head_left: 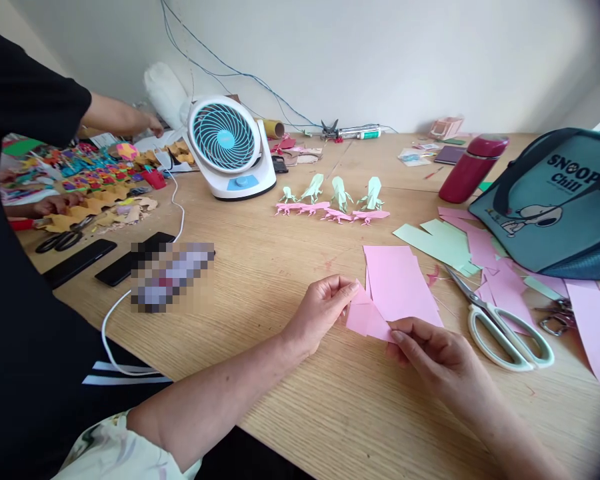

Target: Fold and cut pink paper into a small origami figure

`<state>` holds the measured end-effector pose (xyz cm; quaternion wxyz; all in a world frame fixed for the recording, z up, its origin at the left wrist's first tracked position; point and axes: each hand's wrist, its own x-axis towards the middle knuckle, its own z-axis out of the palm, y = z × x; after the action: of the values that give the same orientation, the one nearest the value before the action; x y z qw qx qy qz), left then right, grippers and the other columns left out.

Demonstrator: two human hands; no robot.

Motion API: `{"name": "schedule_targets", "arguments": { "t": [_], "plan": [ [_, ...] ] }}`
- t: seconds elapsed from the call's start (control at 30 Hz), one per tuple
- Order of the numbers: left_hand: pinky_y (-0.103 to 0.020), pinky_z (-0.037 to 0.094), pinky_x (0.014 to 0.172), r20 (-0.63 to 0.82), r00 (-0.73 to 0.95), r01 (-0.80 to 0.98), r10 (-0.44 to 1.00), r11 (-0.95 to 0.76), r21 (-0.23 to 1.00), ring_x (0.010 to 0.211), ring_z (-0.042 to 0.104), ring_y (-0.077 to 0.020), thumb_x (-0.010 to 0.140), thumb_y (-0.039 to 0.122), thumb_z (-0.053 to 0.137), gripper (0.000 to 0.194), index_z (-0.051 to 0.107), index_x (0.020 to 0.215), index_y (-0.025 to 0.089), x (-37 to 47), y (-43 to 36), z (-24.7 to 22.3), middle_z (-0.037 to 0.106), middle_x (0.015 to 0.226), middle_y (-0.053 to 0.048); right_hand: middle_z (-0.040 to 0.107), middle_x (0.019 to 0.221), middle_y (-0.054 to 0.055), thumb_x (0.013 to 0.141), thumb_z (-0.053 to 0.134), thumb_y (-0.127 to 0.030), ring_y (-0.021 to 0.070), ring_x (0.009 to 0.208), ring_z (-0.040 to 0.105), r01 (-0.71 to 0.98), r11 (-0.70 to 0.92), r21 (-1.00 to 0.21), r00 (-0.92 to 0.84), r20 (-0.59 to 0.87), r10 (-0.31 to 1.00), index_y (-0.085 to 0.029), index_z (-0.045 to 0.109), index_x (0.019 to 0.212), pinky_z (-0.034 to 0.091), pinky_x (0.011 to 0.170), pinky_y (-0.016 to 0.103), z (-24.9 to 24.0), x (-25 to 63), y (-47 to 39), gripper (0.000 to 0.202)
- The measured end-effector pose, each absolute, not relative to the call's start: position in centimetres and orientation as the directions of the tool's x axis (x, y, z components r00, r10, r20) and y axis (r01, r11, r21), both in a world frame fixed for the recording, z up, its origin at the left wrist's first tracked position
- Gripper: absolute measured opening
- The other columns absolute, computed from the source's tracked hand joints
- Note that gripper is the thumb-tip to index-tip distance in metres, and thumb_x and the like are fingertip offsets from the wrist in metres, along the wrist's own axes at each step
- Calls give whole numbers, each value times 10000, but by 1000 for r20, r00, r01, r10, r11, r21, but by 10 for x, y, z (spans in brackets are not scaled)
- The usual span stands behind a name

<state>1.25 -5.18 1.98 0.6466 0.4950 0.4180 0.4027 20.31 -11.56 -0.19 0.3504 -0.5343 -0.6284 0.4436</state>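
A small folded piece of pink paper (364,317) is held between both hands above the wooden table. My left hand (325,305) pinches its upper left corner between thumb and fingers. At its lower right corner, my right hand (423,343) has the paper between thumb and forefinger. Just behind it lies a stack of pink sheets (400,283). Farther back stand several folded green paper figures (340,192), with several pink ones (337,215) in front of them.
Scissors (503,330) lie open at the right, beside pink and green paper scraps (440,243). Behind them are a red bottle (473,170) and a teal bag (555,207). A white fan (230,150), phones (80,262) and a person in black (35,200) are left.
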Motion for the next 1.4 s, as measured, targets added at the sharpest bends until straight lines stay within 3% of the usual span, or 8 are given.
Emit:
{"name": "schedule_targets", "arguments": {
  "t": [0.33, 0.47, 0.63, 0.8, 0.93, 1.1, 1.4],
  "plan": [
    [-165, 227, 462, -158, 367, -116, 917, 214, 970, 526, 356, -38, 829, 435, 673, 307, 589, 784, 144, 14, -51, 15, 466, 625, 52, 585, 687, 9, 930, 526, -425, 148, 636, 501, 323, -10, -946, -179, -71, 981, -188, 627, 785, 378, 573, 264, 1, 199, -116, 296],
    [-158, 233, 449, -202, 379, -92, 903, 254, 963, 551, 390, -42, 813, 412, 696, 284, 605, 879, 151, 15, -51, 14, 507, 688, 39, 558, 667, -5, 935, 536, -401, 136, 621, 476, 285, 2, -958, -115, -32, 993, -188, 595, 750, 366, 573, 259, 3, 200, -115, 288],
    [-155, 290, 455, -219, 423, -65, 879, 271, 960, 595, 446, -58, 799, 361, 712, 250, 586, 850, 151, 15, -52, 14, 512, 692, 34, 555, 653, -10, 928, 560, -409, 129, 597, 477, 213, -8, -977, -3, -9, 1000, -186, 594, 747, 357, 556, 258, 3, 201, -114, 289],
    [-158, 312, 454, -186, 415, -63, 890, 232, 971, 581, 452, -62, 824, 356, 681, 233, 604, 832, 136, 15, -52, 14, 523, 658, 25, 556, 691, 0, 934, 556, -404, 136, 628, 477, 224, 11, -975, -62, -3, 998, -186, 601, 786, 367, 567, 265, 1, 199, -114, 268],
    [-158, 313, 440, -151, 387, -70, 909, 192, 979, 551, 441, -53, 827, 364, 677, 233, 613, 833, 139, 16, -52, 15, 503, 656, 35, 560, 760, 0, 925, 572, -353, 143, 655, 493, 272, 52, -961, -61, 37, 997, -207, 579, 941, 392, 571, 266, -2, 196, -116, 147],
    [-166, 341, 440, -91, 398, 12, 913, 94, 996, 511, 434, -48, 854, 365, 655, 230, 617, 958, 163, 16, -53, 13, 523, 687, 44, 591, 936, 28, 888, 607, -276, 147, 699, 536, 302, 146, -942, 58, 171, 984, -254, 474, 1177, 463, 616, 279, -2, 193, -117, 318],
    [-183, 374, 479, -66, 517, 78, 854, 30, 997, 543, 469, -67, 898, 376, 597, 267, 628, 1054, 161, 16, -57, 14, 570, 737, 20, 515, 829, -7, 901, 586, -249, 148, 701, 542, 201, 172, -964, -2, 175, 985, -268, 512, 1156, 488, 622, 283, -6, 192, -116, 266]
  ]
}}
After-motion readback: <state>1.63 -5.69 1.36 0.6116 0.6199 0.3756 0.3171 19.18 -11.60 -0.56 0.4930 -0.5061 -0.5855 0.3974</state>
